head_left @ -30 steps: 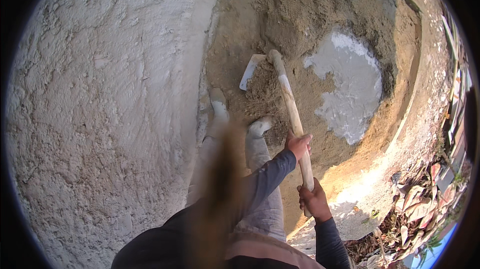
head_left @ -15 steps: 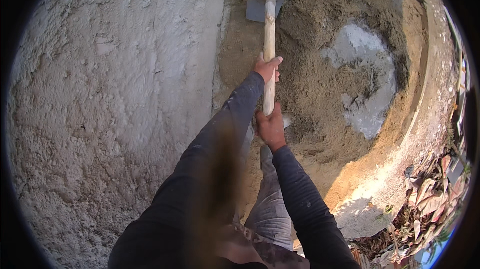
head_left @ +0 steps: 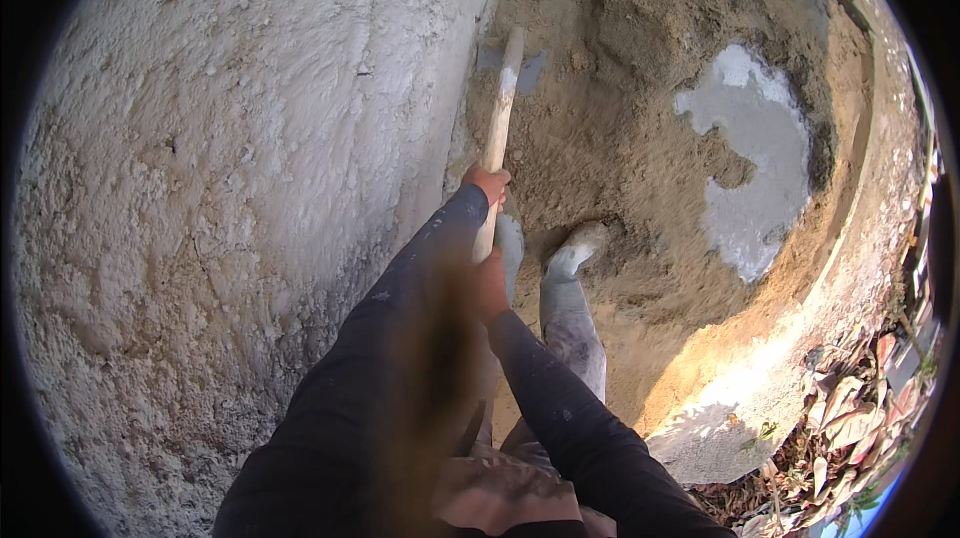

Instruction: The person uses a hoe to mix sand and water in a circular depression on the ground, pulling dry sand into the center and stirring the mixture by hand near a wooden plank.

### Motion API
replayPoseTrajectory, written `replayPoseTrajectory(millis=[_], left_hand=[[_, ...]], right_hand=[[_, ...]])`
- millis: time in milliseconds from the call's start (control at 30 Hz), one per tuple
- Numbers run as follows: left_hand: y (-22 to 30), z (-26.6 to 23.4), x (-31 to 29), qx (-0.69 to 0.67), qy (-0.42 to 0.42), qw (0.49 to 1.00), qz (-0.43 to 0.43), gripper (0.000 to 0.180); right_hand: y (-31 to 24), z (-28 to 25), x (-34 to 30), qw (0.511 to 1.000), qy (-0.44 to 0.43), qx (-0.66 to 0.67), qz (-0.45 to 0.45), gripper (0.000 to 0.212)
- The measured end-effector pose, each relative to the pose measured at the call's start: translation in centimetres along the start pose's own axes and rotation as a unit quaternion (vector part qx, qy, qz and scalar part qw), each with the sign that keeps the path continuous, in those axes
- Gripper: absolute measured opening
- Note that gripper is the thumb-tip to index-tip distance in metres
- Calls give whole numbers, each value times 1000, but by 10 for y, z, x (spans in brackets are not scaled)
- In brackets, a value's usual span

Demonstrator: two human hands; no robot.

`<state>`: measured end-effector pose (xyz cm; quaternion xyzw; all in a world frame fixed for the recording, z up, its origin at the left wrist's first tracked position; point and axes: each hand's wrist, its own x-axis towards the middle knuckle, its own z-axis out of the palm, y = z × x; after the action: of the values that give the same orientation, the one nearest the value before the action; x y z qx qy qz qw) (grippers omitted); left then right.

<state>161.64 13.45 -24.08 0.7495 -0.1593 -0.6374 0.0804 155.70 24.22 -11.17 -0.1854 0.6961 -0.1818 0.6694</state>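
A hoe with a pale wooden handle [head_left: 504,103] stretches away from me along the foot of the wall. Its flat grey metal blade [head_left: 531,73] rests at the far end, low against the brown sandy mix [head_left: 610,108] and partly hidden behind the handle. My left hand [head_left: 486,185] is wrapped round the middle of the handle. Closer to my body, my right hand [head_left: 491,285] closes on the handle's near end, partly covered by a blurred brown shape in front of the camera.
A rough grey plastered wall [head_left: 250,168] fills the left side. On the right, a wet grey puddle [head_left: 775,148] lies in the sand. My boot [head_left: 575,248] stands in the mix. Dry leaves [head_left: 840,418] lie at the lower right, beyond a pale edge.
The hoe has come nearer to me and left, toward the wall, and its handle now slants. Both hands have moved down and left with it. My boot now shows to their right.
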Motion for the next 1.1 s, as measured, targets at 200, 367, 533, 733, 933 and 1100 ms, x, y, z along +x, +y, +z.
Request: replayPoseTrajectory(millis=[200,367,533,733,933,1100], left_hand=[[-77,54,-36,-19,25,999,-14,22],[-100,115,-23,-249,-9,967,-61,38],[-56,299,-79,-40,111,993,11,26],[-136,382,-237,-246,-144,959,-11,48],[-152,319,-375,-303,-282,910,-18,53],[-104,281,-242,53,0,987,154,50]], right_hand=[[52,-51,-49,996,16,-80,26,39],[49,-165,-41,986,-139,-36,90,30],[30,-333,-57,955,-137,144,220,15],[46,-408,-228,986,-18,-28,165,19],[129,-395,-332,990,13,-116,80,33],[130,-336,-185,953,-107,237,154,25]])
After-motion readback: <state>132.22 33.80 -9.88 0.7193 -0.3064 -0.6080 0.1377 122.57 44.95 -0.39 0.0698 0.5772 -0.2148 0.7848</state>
